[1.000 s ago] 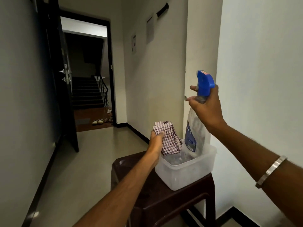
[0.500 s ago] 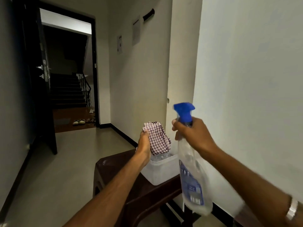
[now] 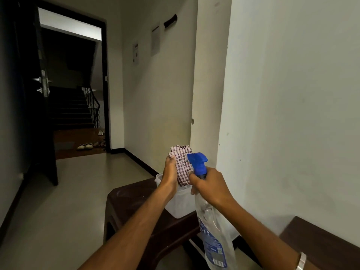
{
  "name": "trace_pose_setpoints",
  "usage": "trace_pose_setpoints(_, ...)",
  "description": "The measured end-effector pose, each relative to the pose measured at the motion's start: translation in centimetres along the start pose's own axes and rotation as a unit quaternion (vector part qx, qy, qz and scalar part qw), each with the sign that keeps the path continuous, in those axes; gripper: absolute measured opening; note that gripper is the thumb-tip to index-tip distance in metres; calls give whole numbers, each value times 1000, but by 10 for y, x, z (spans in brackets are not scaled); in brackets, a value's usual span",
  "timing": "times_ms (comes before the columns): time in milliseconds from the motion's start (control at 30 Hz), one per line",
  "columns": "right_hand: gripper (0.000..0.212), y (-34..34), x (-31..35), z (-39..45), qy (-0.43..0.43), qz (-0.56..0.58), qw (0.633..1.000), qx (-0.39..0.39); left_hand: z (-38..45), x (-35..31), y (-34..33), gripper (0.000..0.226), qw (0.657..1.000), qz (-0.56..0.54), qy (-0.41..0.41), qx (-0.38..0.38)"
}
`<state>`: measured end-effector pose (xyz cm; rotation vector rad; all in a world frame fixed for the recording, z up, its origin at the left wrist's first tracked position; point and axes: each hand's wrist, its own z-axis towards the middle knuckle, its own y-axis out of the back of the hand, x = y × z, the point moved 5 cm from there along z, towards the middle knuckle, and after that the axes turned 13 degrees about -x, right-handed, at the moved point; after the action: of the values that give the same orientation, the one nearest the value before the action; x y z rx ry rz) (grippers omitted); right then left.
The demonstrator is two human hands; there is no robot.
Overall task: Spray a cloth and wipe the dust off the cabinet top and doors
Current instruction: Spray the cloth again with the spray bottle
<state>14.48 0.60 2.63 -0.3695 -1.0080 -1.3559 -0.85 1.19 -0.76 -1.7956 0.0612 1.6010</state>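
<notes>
left hand [image 3: 171,172] grips the folded checked cloth [image 3: 182,168]; right hand [image 3: 211,187], at its 4 o'clock, is wrapped round the spray bottle [image 3: 212,236] neck, nozzle seemingly touching the cloth. that close, spray may soak one spot or drip into the tub [image 3: 180,204].

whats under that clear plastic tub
The plastic tub sits on a dark brown stool. The left hand with the cloth and the right hand with the spray bottle cover part of it, hiding its inside.
</notes>
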Motion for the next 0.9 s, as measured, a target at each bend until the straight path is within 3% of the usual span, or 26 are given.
trace_pose_setpoints(233,13,15,-5,9,-2,-3,999,-48,-1,4,4,40,1000,2,4,3)
trace_pose_setpoints(533,13,17,-8,8,9,-8,999,-44,-2,7,6,40,1000,1,16,2)
trace_pose_setpoints(900,16,5,-1,-15,23,19,999,24,-1,9,3,40,1000,12,8,-1)
